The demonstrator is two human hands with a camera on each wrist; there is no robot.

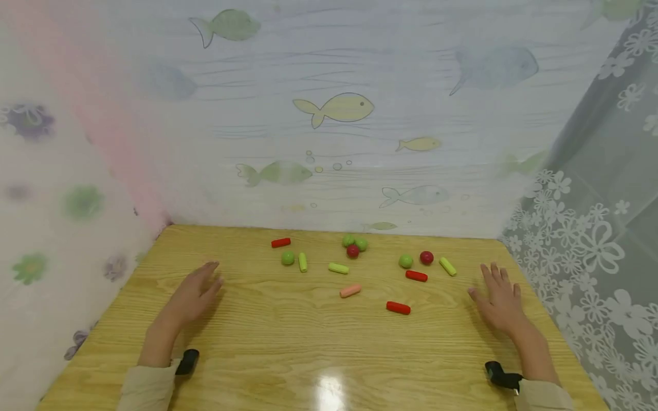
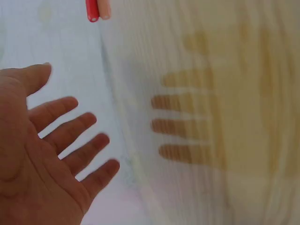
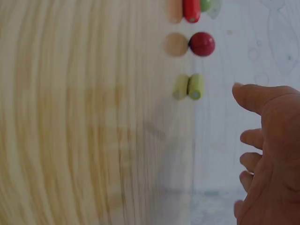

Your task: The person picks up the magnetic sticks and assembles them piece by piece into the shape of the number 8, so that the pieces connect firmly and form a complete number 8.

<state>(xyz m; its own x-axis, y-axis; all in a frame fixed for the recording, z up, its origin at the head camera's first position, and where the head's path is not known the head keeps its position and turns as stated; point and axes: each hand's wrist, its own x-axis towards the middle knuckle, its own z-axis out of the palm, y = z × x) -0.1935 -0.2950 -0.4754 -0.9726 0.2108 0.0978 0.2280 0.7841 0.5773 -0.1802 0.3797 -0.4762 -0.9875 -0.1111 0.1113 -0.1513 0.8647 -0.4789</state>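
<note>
My left hand [image 1: 190, 297] hovers over the left part of the wooden table [image 1: 267, 354], fingers spread and holding nothing. Over the right part is my right hand [image 1: 500, 302], also spread and holding nothing. Nearest to the right hand lies a yellow-green stick [image 1: 448, 266], with a dark red ball [image 1: 426, 258], a green ball [image 1: 406, 261] and a red stick [image 1: 416, 276] left of it. Another red stick [image 1: 398, 308] lies closer to me, and a salmon stick [image 1: 350, 291] is near the middle. The left wrist view shows a red stick [image 2: 92, 10] beyond the thumb.
Further back sit two touching green balls [image 1: 361, 245] with a dark red ball [image 1: 352, 251]. Two yellow-green sticks [image 1: 338, 268], a green ball [image 1: 288, 258] and a red stick [image 1: 280, 242] lie left of centre. A fish-patterned curtain [image 1: 334, 188] borders the far edge.
</note>
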